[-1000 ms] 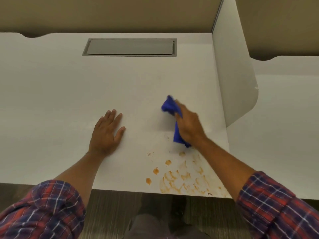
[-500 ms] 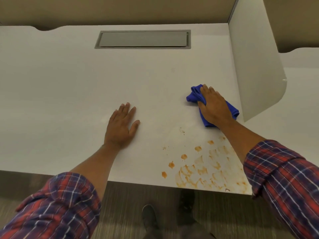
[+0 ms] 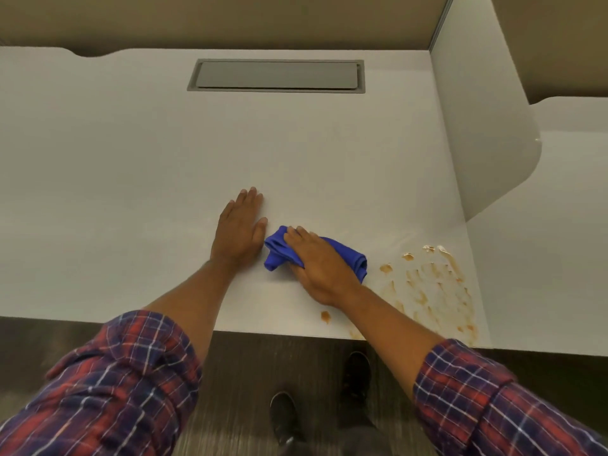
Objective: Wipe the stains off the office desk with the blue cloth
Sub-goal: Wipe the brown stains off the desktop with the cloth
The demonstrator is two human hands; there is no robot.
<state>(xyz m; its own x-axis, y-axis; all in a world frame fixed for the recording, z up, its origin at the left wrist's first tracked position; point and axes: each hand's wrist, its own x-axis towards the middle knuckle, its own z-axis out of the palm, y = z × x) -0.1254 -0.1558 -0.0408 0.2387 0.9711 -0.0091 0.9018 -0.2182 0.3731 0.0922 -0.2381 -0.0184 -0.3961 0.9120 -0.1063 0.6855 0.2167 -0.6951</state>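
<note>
Now the right hand [image 3: 320, 264] is pressing the crumpled blue cloth [image 3: 357, 260] against the white tabletop [image 3: 131, 192] just beside the left hand [image 3: 241, 228], whereas half a second ago it was holding the cloth well off to the right, close to the white rounded divider panel [image 3: 477, 133]. The cloth is lying under the right palm and fingers, bunching out on both sides, its left end almost touching the left thumb. The right hand is gripping the cloth with fingers curled over it; the left hand is resting flat and released, fingers together, grasping nothing. Orange-brown smeared stains [image 3: 431, 284] are sitting to the right of the cloth, near the front edge, with one separate spot [image 3: 325, 316] beside the right wrist.
</note>
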